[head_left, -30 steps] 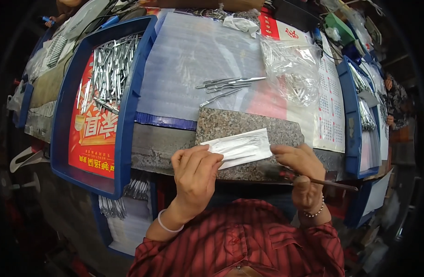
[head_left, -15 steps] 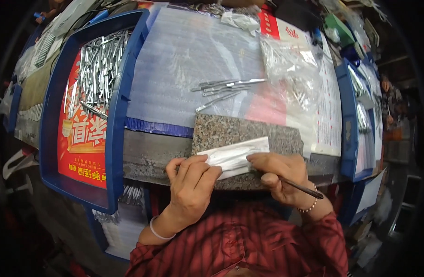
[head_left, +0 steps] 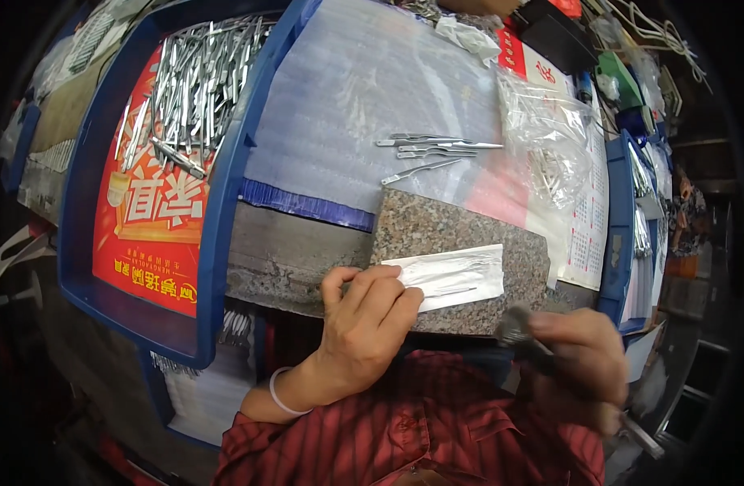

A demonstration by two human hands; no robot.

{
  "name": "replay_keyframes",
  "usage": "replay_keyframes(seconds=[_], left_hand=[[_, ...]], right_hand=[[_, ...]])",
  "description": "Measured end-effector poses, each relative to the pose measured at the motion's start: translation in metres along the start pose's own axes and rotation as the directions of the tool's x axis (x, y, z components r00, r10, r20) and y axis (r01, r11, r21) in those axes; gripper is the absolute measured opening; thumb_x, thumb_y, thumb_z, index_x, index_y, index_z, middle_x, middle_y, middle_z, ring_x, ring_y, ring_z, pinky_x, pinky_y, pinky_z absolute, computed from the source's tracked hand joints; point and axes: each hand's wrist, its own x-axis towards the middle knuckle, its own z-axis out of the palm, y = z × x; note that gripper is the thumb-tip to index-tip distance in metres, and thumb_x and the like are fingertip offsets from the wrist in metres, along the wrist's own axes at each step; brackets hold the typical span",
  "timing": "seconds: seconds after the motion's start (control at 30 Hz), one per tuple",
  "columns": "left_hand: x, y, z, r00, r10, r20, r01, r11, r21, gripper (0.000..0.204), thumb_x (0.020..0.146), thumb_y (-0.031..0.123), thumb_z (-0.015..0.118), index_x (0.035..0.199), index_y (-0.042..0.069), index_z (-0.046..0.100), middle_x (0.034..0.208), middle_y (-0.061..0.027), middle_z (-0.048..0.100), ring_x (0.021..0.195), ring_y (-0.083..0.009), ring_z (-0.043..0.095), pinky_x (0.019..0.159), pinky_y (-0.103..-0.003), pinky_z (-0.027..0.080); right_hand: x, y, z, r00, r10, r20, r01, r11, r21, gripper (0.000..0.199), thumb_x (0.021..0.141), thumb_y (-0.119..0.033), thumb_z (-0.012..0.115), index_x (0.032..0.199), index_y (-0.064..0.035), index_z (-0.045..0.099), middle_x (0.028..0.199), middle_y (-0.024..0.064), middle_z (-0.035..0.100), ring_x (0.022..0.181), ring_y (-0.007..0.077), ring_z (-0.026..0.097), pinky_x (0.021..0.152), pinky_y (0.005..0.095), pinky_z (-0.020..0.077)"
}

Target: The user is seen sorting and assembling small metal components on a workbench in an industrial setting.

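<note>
A creased white strip point(head_left: 461, 269), paper or thin cloth, lies on a speckled granite slab point(head_left: 412, 217) at the bench's front edge. On it shows a thin metal piece point(head_left: 457, 290). The closed fingers of my left hand point(head_left: 368, 320) press on the strip's left end; whether they also grip the metal piece is hidden. Off the slab's front right corner, my right hand point(head_left: 583, 356) is closed round a hammer-like tool point(head_left: 514, 326) with a dark blunt head and a long handle, both smeared by motion. Several slim metal tweezer-like pieces point(head_left: 437, 150) lie beyond the slab.
To the left stands a blue tray point(head_left: 206, 304) holding a heap of similar metal pieces point(head_left: 206, 89) over a red printed sheet. Clear plastic bags point(head_left: 550, 121) lie at the right back. Another blue tray point(head_left: 619, 211) stands at far right. Bubble wrap point(head_left: 323, 97) covers the bench's middle.
My right hand has drawn back from the strip, right and nearer me, and the tool's dark head now shows. My left hand stays on the strip. The whole view has shifted somewhat.
</note>
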Motion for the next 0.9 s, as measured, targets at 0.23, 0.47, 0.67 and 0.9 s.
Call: replay_keyframes(seconds=[0.23, 0.47, 0.67, 0.9], left_hand=[[0.004, -0.008, -0.020, 0.996, -0.029, 0.083, 0.029, 1.000, 0.001, 0.018, 0.077, 0.011, 0.063, 0.095, 0.007, 0.062, 0.092, -0.0050, 0.056, 0.098, -0.0228, 0.058, 0.088, -0.042, 0.035], [-0.004, -0.008, -0.029, 0.994, -0.042, 0.098, 0.041, 0.999, 0.015, 0.019, 0.078, 0.009, 0.061, 0.097, 0.006, 0.061, 0.092, -0.0051, 0.056, 0.099, -0.0230, 0.058, 0.088, -0.043, 0.035], [0.003, -0.010, -0.030, 0.992, -0.029, 0.125, 0.028, 1.000, 0.008, 0.019, 0.078, 0.008, 0.059, 0.096, 0.005, 0.060, 0.092, -0.0063, 0.055, 0.098, -0.0231, 0.058, 0.088, -0.043, 0.035], [-0.001, -0.011, -0.028, 0.994, -0.028, 0.103, 0.028, 1.000, 0.001, 0.019, 0.076, 0.006, 0.065, 0.094, 0.007, 0.061, 0.088, -0.0052, 0.057, 0.094, -0.0242, 0.060, 0.087, -0.042, 0.035]], right_hand=[[0.007, 0.019, 0.036, 0.925, 0.234, 0.300, -0.235, 0.972, -0.034, 0.058, 0.101, -0.049, 0.031, 0.087, -0.0020, 0.062, 0.088, 0.0165, 0.070, 0.068, 0.0305, 0.068, 0.058, 0.0341, 0.0523], [0.025, 0.004, 0.044, 0.887, 0.071, 0.456, -0.053, 0.997, -0.052, 0.023, 0.085, -0.020, 0.067, 0.096, -0.0004, 0.061, 0.095, 0.0160, 0.068, 0.069, 0.0271, 0.068, 0.054, 0.0312, 0.0523], [0.018, 0.019, 0.046, 0.934, 0.125, 0.336, -0.165, 0.982, 0.094, 0.031, 0.093, -0.032, 0.059, 0.096, -0.0007, 0.061, 0.087, 0.0141, 0.067, 0.066, 0.0278, 0.067, 0.055, 0.0313, 0.0523], [-0.001, 0.002, 0.018, 0.939, 0.345, 0.007, -0.344, 0.935, 0.087, 0.058, 0.102, -0.047, 0.034, 0.091, 0.0023, 0.063, 0.094, 0.0205, 0.070, 0.062, 0.0234, 0.067, 0.053, 0.0283, 0.0521]])
